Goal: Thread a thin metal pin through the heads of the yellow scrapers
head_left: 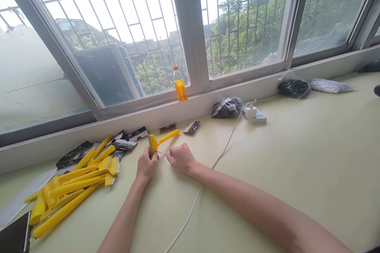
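A yellow scraper (153,142) stands with its head upright in my left hand (146,166), and its handle points up to the right. My left fingers are closed around the lower part of the head. My right hand (181,159) is closed on a thin metal rod (161,152), whose tip reaches the scraper head; its grip end is hidden in my fist, so its exact kind is unclear. To the left lies a pile of yellow scrapers (77,181), heads mostly facing right.
Dark printed cards (126,144) lie behind the pile. A white cable (219,157) crosses the table near my right arm to a white charger (251,111). Bagged dark items (227,107) rest near the wall. An orange drink bottle (180,87) stands on the sill. A black device (14,235) sits lower left.
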`<act>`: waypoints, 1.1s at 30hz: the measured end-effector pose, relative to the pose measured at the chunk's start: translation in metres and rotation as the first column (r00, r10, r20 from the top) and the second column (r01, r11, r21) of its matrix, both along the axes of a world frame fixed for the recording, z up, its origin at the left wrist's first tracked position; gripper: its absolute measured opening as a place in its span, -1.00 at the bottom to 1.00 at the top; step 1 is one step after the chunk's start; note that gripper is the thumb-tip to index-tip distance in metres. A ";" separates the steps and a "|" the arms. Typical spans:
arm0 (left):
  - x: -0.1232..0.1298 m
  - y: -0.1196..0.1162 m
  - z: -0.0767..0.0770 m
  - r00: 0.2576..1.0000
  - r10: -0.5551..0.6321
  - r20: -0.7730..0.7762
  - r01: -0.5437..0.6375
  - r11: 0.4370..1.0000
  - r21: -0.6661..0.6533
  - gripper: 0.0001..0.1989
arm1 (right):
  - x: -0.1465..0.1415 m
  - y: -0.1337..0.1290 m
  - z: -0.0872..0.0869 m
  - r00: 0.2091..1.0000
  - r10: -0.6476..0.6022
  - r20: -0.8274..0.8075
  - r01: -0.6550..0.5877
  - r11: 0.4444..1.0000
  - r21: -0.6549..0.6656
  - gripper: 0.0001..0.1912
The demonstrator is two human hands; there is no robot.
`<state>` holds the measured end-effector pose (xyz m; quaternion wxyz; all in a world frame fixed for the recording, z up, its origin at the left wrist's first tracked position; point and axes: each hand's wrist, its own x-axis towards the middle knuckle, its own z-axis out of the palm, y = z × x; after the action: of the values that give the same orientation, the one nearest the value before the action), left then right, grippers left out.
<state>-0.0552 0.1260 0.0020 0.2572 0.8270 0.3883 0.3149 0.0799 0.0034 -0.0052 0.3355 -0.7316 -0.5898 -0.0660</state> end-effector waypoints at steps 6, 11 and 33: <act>-0.001 0.001 -0.001 1.000 -0.014 0.013 0.014 1.000 0.004 -0.91 | 0.000 0.000 0.001 1.000 -0.005 0.006 0.005 1.000 -0.003 -0.66; -0.001 0.000 0.000 1.000 -0.019 0.016 0.019 1.000 0.008 -0.92 | 0.000 0.000 0.001 1.000 -0.009 0.016 0.009 1.000 -0.009 -0.66; 0.002 -0.008 0.005 0.999 -0.018 -0.042 0.020 0.998 0.055 -0.94 | 0.001 -0.008 0.013 0.956 -0.001 -0.293 0.054 0.983 0.175 -0.82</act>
<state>-0.0535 0.1180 0.0072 0.2291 0.8437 0.3770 0.3059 0.0806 -0.0047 0.0075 0.4829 -0.7080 -0.5151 -0.0155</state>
